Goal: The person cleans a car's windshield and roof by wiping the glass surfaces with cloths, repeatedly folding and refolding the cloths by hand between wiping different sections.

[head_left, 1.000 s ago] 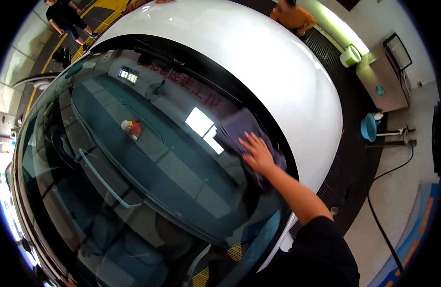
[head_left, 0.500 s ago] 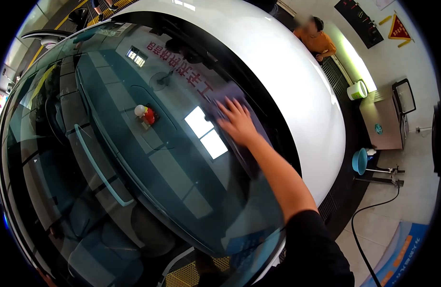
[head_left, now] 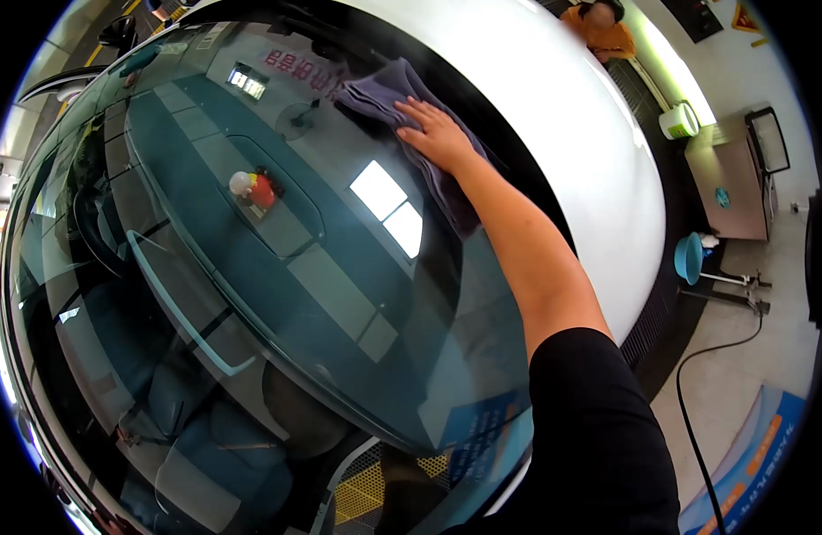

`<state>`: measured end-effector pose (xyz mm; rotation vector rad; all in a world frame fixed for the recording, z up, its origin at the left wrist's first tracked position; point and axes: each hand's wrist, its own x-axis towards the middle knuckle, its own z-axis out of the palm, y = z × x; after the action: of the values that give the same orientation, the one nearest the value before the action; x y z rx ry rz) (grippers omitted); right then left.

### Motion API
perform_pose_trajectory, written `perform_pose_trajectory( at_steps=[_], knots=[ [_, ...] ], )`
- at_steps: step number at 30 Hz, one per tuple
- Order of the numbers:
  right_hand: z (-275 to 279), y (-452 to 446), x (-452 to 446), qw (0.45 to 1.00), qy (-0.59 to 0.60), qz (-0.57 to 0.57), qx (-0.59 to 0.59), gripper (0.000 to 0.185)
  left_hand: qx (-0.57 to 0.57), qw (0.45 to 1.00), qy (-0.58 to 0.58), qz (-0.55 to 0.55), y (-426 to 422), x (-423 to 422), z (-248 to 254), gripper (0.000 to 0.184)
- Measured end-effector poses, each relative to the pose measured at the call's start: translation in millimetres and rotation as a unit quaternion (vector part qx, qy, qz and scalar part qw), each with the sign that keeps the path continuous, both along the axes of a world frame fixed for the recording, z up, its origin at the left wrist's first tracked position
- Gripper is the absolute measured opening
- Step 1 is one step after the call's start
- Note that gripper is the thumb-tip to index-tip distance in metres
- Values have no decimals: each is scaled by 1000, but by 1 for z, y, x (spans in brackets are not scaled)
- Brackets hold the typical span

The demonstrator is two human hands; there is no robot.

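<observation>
My right hand (head_left: 437, 134) presses a dark purple-grey towel (head_left: 446, 192) against the outside of a car windshield (head_left: 339, 294). Its fingers lie close together and slightly bent over the cloth, the thumb toward the glass. Part of the towel is bunched in folds beyond the fingertips, and its other end trails back below the wrist near the base of the glass. My bare forearm and black sleeve reach in from the lower right. My left hand is out of view.
The white hood (head_left: 553, 116) curves away beyond the windshield. Behind the glass sits a small red-and-white figurine (head_left: 255, 189). A person in orange (head_left: 611, 40) is past the hood. To the right are a blue basin (head_left: 688, 259), a white bucket (head_left: 678, 121) and a black hose (head_left: 683, 392).
My right hand and the towel have moved upward in view along the windshield's base. The fingers are closer together. The camera view has shifted, and the person in orange now leans lower.
</observation>
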<state>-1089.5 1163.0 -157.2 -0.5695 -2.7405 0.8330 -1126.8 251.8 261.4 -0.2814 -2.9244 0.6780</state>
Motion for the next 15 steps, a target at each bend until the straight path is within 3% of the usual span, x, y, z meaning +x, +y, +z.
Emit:
perform_pose_trajectory(
  at_steps=[1, 4, 7, 8, 11, 12, 15],
  knots=[
    [-2, -4, 22, 1000, -2, -12, 9, 60, -3, 998, 15, -58, -7, -3, 0, 48],
    [3, -31, 103, 998, -26, -64, 13, 60, 185, 982, 0, 42, -21, -6, -15, 49],
    [10, -65, 186, 994, -42, -106, -4, 59, 358, 923, -26, 138, -24, -11, -19, 50],
    [10, -77, 217, 992, -44, -118, -11, 59, 215, 961, -96, 143, -24, -17, -8, 51],
    [12, -126, 322, 986, -24, -160, -33, 59, 206, 978, 1, 12, -53, -27, -25, 50],
    [14, -148, 360, 984, -21, -172, -48, 58, 214, 976, 9, 25, -45, -22, -23, 46],
    [20, -216, 460, 962, -49, -257, -82, 61, 257, 962, 63, 61, -92, -57, -49, 64]
  ],
)
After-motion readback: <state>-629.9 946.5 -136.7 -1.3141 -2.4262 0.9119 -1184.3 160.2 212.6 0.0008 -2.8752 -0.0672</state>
